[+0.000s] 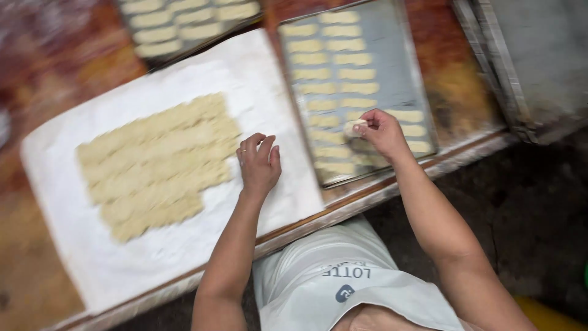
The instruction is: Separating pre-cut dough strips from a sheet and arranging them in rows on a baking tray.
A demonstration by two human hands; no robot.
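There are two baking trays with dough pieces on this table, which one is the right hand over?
The nearer tray, right of the white sheet. The right hand holds a dough piece over it; the other tray lies at the table's far edge.

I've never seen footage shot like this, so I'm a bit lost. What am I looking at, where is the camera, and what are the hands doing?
The camera sits on a person's head and looks down, so both arms are their own. On the table lies a white floured sheet with a slab of cut dough pieces. The left hand rests at the slab's edge, fingers curled. The right hand pinches one dough piece over a metal baking tray lined with rows of pieces. A second filled tray lies further back. The picture is motion-blurred.
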